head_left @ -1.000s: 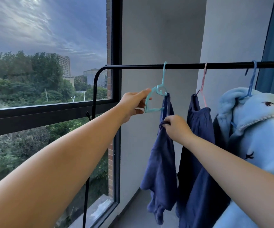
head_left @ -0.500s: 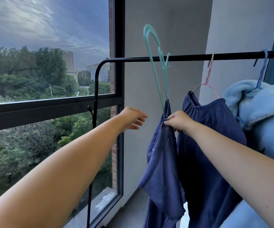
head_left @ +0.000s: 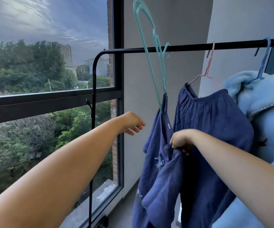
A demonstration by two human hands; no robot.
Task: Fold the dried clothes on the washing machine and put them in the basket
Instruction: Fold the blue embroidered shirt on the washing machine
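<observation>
A dark blue garment [head_left: 157, 175] with a pale leaf print hangs from the black rail [head_left: 190, 46], still caught on one arm of a teal hanger [head_left: 151, 51] tipped nearly on end. My right hand [head_left: 179, 143] grips a bunch of that cloth below the hanger. My left hand [head_left: 133, 123] hovers left of the garment with fingers relaxed, holding nothing. A second dark blue garment [head_left: 215, 129] hangs on a pink hanger [head_left: 207, 73] just right of the first.
A light blue fleece piece [head_left: 264, 116] hangs on a blue hanger [head_left: 264, 61] at the far right. The rail's black upright [head_left: 93, 112] stands beside a large window [head_left: 50, 99] on the left. A grey wall [head_left: 165, 22] lies behind. Washing machine and basket are out of view.
My left hand let go of the teal hanger and dropped lower. The hanger tipped up on end. My right hand pulled the blue garment downward along it.
</observation>
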